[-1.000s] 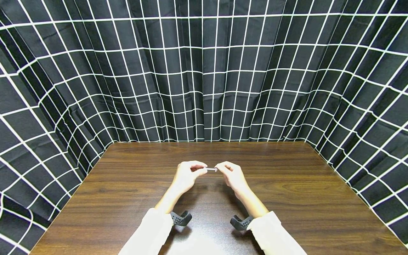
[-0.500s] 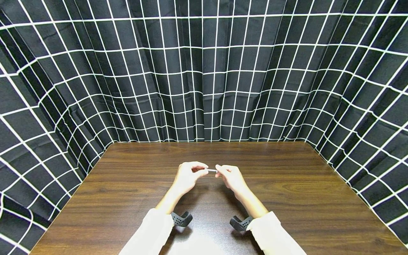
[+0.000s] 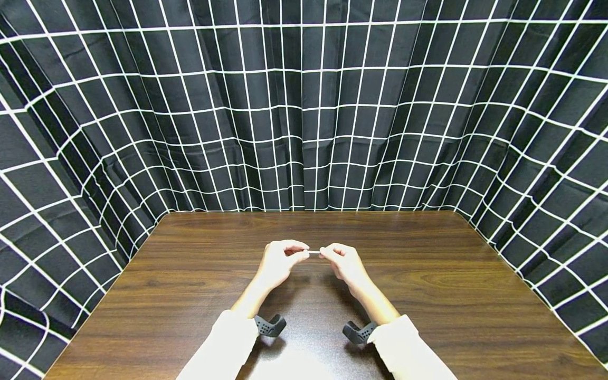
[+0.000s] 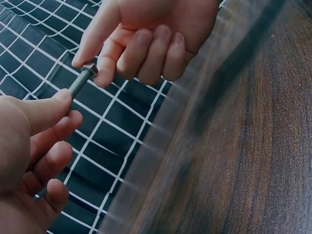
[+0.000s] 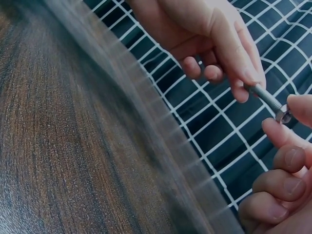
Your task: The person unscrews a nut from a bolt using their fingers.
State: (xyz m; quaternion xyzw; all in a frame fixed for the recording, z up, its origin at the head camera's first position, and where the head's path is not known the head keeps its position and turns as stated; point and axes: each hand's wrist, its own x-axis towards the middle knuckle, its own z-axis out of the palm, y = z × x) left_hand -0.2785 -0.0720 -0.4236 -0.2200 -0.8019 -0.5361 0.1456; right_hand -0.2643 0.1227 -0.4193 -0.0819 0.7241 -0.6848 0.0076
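We've got the nut on the bolt tip, right hand pinching it; left hand pinches opposite end. Thread between bare, remaining turns unclear.

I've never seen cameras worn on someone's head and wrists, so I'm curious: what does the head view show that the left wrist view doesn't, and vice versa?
Only the head view shows the white sleeves and the dark grey straps near the wrists.

Only the left wrist view clearly shows the screw thread and the hex-shaped piece on it.

Both show the left hand pinching the metal rod, the right hand at its other end, the wooden table and the gridded curtain.
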